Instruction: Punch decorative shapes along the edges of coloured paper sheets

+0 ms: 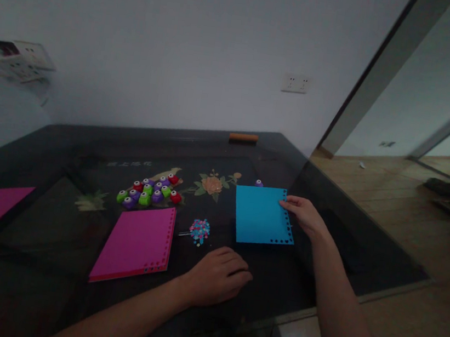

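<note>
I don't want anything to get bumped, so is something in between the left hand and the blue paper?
Nothing I can see, just dark tabletop between the left hand and the blue paper. The little colourful bits are off to the left. The right hand is at the paper's right edge.

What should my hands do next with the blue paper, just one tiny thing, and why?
I'd probably slide your left hand over to the left side of the blue paper to steady it. Only your right hand holds it, by the right edge, while your left is curled nearby, not touching it.
</note>
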A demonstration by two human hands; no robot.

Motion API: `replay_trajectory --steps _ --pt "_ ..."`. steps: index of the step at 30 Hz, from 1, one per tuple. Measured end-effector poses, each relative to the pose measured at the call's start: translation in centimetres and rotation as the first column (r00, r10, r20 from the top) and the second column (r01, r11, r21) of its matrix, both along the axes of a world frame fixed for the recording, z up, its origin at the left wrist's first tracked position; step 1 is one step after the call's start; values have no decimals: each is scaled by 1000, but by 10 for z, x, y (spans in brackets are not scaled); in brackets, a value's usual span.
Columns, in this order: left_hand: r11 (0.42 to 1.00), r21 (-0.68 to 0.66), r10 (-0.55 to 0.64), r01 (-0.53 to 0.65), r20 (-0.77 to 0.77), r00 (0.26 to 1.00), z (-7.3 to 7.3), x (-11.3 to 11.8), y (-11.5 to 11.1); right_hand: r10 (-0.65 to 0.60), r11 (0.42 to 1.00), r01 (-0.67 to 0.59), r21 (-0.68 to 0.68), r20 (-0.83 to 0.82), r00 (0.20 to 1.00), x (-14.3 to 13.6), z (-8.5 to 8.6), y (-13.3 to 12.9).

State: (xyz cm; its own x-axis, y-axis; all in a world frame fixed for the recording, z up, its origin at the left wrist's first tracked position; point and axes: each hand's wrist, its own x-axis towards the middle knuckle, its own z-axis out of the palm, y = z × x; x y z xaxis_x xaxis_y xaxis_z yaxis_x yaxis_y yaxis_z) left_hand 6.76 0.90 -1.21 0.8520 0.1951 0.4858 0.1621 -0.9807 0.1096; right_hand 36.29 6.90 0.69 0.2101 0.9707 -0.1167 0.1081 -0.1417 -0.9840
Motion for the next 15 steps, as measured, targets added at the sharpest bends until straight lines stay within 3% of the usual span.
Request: replay_trajectory --steps 6,10,15 --pt "985 -69 157 -160 -52 986 -6 -4 5 72 993 -60 -97 122 990 9 -5 1" --pt "978 -99 170 -181 -112 979 -10 -2 6 112 986 -83 -148 195 974 6 -7 3" --pt "970 -141 178 -200 -160 971 -12 -2 7 64 991 -25 -134 300 952 5 -13 6"
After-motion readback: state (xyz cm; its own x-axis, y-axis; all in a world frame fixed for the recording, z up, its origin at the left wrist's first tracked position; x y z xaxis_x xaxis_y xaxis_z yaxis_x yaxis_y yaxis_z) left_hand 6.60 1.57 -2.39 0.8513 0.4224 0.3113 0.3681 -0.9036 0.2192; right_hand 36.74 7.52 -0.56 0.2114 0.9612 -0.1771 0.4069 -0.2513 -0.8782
